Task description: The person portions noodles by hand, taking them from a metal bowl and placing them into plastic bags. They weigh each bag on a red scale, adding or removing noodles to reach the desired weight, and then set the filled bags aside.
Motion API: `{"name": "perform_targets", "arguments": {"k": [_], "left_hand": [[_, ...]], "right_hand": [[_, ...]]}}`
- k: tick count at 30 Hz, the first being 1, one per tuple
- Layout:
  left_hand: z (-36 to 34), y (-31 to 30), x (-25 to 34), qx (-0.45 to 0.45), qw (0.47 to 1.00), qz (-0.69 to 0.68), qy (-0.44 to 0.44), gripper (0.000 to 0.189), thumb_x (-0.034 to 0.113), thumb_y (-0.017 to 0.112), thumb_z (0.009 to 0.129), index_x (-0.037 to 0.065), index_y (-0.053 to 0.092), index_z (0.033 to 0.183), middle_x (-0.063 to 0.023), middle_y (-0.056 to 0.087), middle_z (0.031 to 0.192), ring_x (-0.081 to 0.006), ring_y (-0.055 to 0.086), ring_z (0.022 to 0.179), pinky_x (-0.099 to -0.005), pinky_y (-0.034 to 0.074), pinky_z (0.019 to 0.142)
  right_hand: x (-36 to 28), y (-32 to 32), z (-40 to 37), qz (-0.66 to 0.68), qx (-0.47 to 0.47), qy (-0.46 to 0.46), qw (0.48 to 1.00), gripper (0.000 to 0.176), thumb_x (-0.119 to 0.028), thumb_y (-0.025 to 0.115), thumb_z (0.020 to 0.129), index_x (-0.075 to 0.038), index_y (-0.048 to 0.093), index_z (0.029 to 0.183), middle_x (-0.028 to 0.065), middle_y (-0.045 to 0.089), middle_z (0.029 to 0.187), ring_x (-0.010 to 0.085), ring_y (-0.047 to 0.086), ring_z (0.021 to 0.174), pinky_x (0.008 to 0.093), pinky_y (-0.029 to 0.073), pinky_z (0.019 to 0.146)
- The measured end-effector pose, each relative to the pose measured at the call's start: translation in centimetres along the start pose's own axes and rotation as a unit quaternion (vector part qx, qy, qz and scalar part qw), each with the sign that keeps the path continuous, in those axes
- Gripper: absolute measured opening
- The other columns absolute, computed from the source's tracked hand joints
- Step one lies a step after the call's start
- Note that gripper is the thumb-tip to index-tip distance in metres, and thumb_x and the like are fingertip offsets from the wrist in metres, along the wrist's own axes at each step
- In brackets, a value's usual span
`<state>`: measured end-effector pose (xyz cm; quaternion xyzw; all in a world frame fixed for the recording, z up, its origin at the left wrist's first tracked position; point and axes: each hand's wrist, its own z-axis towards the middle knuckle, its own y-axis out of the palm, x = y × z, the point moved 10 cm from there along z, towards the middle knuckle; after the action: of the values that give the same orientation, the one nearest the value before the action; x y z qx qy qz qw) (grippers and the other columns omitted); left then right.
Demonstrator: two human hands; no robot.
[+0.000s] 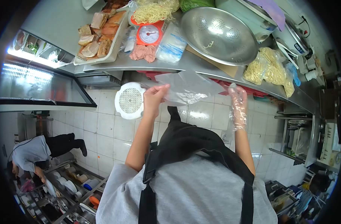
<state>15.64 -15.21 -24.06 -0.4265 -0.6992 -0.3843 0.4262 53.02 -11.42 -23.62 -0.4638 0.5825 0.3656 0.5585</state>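
Beyond apron [185, 143], left hand [154, 99] pinches plastic bag [191, 87] corner.

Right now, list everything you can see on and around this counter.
steel colander: one, silver, counter middle
kitchen scale: one, red, left of colander
loose noodles: one heap, pale yellow, on scale
bagged noodles: several, yellow, counter right
meat tray: one, white, counter left
perforated disc: one, white, beside left hand
clear plastic bag: one, transparent, below counter edge
co-worker: one, grey shirt, lower left
left hand: one, bare, fingers pinching bag
right hand: one, clear-gloved, open beside bag
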Motion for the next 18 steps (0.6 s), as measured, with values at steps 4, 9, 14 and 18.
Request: {"name": "perform_targets", "arguments": {"k": [4,9,14,18], "left_hand": [[-3.9,8.4,0.2,-0.109,0.972,0.064,0.199,0.032,0.013,0.083,0.078,0.01,0.054,0.066,0.0038,0.056,0.062,-0.0025,0.053,0.058,-0.0211,0.045,0.051],[-5.8,11.1,2.1,-0.191,0.957,0.152,0.157,0.051,0.005,0.085,0.068,0.012,0.035,0.061,0.0063,0.047,0.061,-0.0004,0.048,0.06,-0.0198,0.042,0.05],[-4.2,9.2,5.4,-0.1,0.947,0.194,0.236,0.034,-0.014,0.066,0.065,0.007,0.04,0.061,0.0002,0.051,0.063,-0.0072,0.052,0.058,-0.0227,0.045,0.053],[-6.2,12.8,9.0,-0.071,0.761,0.453,0.46,0.022,-0.011,0.064,0.065,0.007,0.064,0.078,-0.0187,0.062,0.095,-0.026,0.065,0.078,-0.0293,0.055,0.062]], "right_hand": [[-7.0,8.1,-6.7,-0.083,-0.253,-0.135,0.954,0.03,-0.017,0.081,0.078,-0.005,0.062,0.097,0.0024,0.063,0.089,0.0115,0.059,0.083,0.0284,0.049,0.077],[-6.2,6.7,-4.2,-0.086,-0.256,-0.105,0.957,0.021,-0.004,0.077,0.072,-0.006,0.057,0.072,-0.0007,0.06,0.079,0.0077,0.055,0.079,0.027,0.047,0.072],[-6.4,4.0,-3.0,-0.146,-0.2,-0.226,0.942,0.019,0.007,0.068,0.066,-0.007,0.058,0.074,0.0014,0.056,0.074,0.0122,0.055,0.075,0.0286,0.046,0.068],[-12.3,6.6,-5.1,-0.289,-0.201,-0.343,0.871,0.039,0.003,0.064,0.072,-0.016,0.073,0.105,0.0138,0.065,0.086,0.0328,0.064,0.084,0.0393,0.052,0.075]]}}
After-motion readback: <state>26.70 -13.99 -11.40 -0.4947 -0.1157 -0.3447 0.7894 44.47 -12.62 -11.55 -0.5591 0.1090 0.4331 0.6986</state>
